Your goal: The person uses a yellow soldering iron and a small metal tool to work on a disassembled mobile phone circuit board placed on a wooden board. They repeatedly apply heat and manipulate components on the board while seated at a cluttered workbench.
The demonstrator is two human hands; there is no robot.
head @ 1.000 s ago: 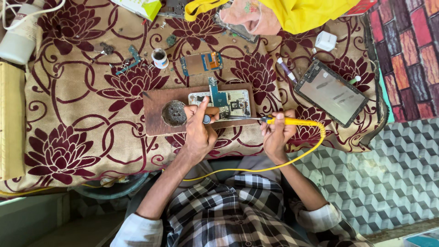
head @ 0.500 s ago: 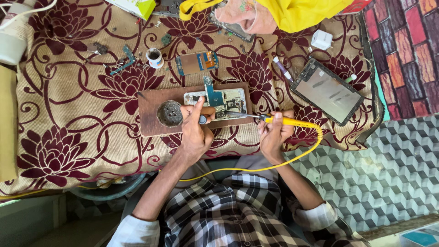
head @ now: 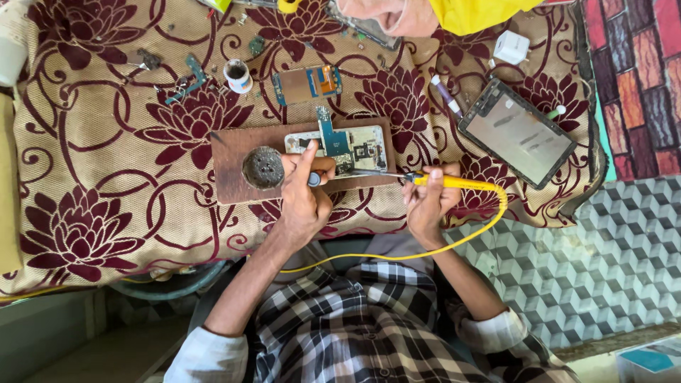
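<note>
R hand (head: 428, 202) grips yellow-handled soldering iron (head: 454, 182), tip on opened phone circuit board (head: 347, 147) atop brown wooden board (head: 230, 152). L hand (head: 305, 198) closed, pinching small grey piece. Small white pot (head: 237, 74), dark contents, sits apart.

Soft, even daylight fills the scene, casting only faint shadows beneath the hands. The tablet screen (head: 520, 133) shows pale glare. Focus is sharp at centre; frame edges bend and soften slightly.

One soldering iron (head: 454, 181), one tablet (head: 521, 132), perhaps two circuit boards (head: 347, 145), one wooden board (head: 234, 152)
</note>
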